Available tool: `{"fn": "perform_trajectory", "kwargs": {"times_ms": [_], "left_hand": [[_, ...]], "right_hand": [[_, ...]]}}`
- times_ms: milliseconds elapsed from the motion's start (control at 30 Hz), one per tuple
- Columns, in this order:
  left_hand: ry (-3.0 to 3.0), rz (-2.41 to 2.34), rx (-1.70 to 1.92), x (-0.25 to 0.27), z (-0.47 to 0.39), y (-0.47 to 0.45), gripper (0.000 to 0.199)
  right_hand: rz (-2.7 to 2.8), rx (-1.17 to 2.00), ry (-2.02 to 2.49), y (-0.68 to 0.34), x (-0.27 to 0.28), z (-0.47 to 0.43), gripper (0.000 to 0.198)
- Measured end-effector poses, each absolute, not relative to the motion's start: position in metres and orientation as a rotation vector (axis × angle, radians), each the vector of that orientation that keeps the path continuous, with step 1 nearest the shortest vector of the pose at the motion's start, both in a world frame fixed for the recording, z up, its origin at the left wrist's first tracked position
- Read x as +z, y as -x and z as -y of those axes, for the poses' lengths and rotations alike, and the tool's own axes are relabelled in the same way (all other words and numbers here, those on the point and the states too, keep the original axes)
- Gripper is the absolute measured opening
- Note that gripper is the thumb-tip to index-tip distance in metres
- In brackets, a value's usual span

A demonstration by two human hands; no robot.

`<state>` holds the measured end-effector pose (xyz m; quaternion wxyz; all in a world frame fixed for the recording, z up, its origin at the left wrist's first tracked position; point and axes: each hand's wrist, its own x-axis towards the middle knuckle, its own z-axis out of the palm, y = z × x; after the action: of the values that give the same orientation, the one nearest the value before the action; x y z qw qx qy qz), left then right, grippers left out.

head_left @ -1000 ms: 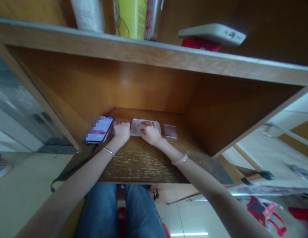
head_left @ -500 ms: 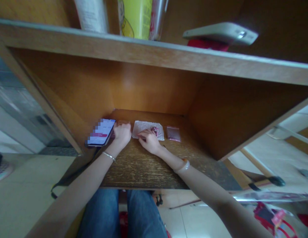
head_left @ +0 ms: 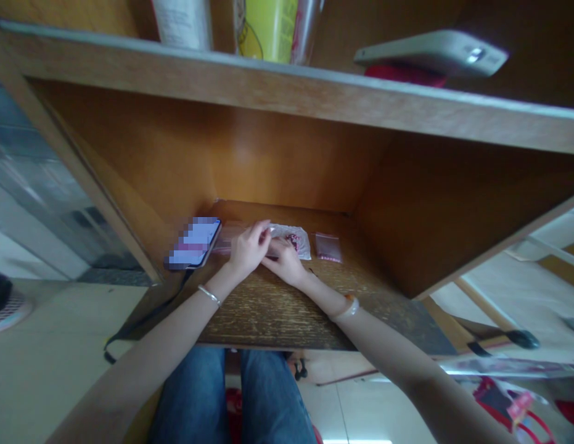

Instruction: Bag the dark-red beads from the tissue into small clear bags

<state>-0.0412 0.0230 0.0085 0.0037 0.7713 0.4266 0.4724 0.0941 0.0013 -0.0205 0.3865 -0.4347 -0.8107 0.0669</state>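
Observation:
My left hand [head_left: 248,250] is over the left edge of a crumpled white sheet [head_left: 305,248], its fingers pinched together. Right beside it, my right hand [head_left: 287,262] rests low over the same sheet with its fingers curled closed. Whatever the fingertips of either hand hold is too small to make out. Just past my right fingers lies a little cluster of dark red and white pieces [head_left: 293,240], which look like beads. To the left of my left hand is a clear plastic bag [head_left: 225,237], partly covered by it.
A phone [head_left: 194,243] with a lit screen lies at the left, a dark strap [head_left: 148,320] trailing from beneath it. A small clear bag [head_left: 328,248] with pink bits is right of the sheet. Overhead, a shelf edge [head_left: 287,77] crosses, holding a yellow container [head_left: 270,31].
My left hand has moved right from beside the phone to meet my right hand over the white sheet, uncovering the clear bag. My right hand stays about where it was.

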Motion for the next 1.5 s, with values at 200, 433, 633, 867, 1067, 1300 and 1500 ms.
{"fn": "perform_trajectory", "kwargs": {"times_ms": [200, 433, 633, 867, 1067, 1300, 1500], "left_hand": [[-2.332, -1.025, 1.753, -0.001, -0.016, 0.031, 0.026], [-2.362, -0.693, 1.692, -0.008, -0.011, 0.026, 0.044], [-2.383, -0.693, 1.697, -0.010, -0.013, 0.024, 0.042], [-2.461, -0.962, 1.753, -0.013, -0.023, 0.024, 0.040], [-2.396, -0.981, 1.791, -0.011, -0.020, 0.023, 0.030], [-2.405, -1.031, 1.844, -0.013, -0.022, 0.026, 0.010], [-2.517, -0.939, 1.784, -0.011, -0.021, 0.028, 0.013]], "right_hand": [[1.950, 0.128, 1.048, -0.096, -0.023, -0.003, 0.029], [1.694, 0.117, 0.996, -0.096, -0.031, -0.006, 0.040], [1.556, 0.181, 0.957, -0.093, -0.021, -0.003, 0.026], [1.416, 0.150, 0.960, -0.091, -0.013, 0.002, 0.010], [1.429, -0.024, 0.916, -0.094, -0.007, 0.006, 0.008], [1.433, -0.027, 0.895, -0.093, -0.002, 0.009, 0.008], [1.425, -0.047, 0.932, -0.091, -0.004, 0.011, 0.008]]}}
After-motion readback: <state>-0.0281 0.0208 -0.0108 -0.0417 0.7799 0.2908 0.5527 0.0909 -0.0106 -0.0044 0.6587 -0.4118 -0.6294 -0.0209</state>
